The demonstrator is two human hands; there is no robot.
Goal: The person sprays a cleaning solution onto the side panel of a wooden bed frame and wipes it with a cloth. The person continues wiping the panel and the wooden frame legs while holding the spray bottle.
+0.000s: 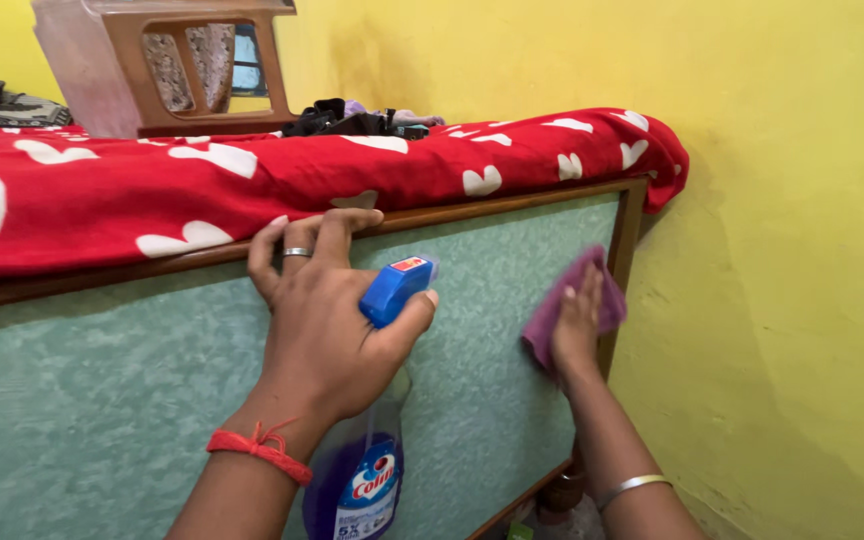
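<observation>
A view from a head-worn camera looks down at two bare hands working against the side of a bed. The left hand (pixel 327 320) holds a spray bottle (pixel 367 470) of purple liquid by its neck, the thumb closed around the blue trigger head (pixel 395 288), while the fingers (pixel 307 245) reach up and hook over the wooden rail (pixel 512 203) at the top of the bed's side. The bottle hangs down in front of the pale green textured panel (pixel 102 400). This hand wears a ring, and a red thread is tied at the wrist.

The right hand (pixel 577 325) presses a purple cloth (pixel 552 310) flat against the same green panel, near its right edge and brown wooden frame. Its fingers lie spread and open on the cloth. A metal bangle sits on that forearm.

Above the rail, a red bedspread (pixel 252 190) with white hearts covers the bed. A brown plastic chair (pixel 167 65) and a heap of dark clothes (pixel 352 120) rest on it. A yellow wall (pixel 782 300) stands to the right.
</observation>
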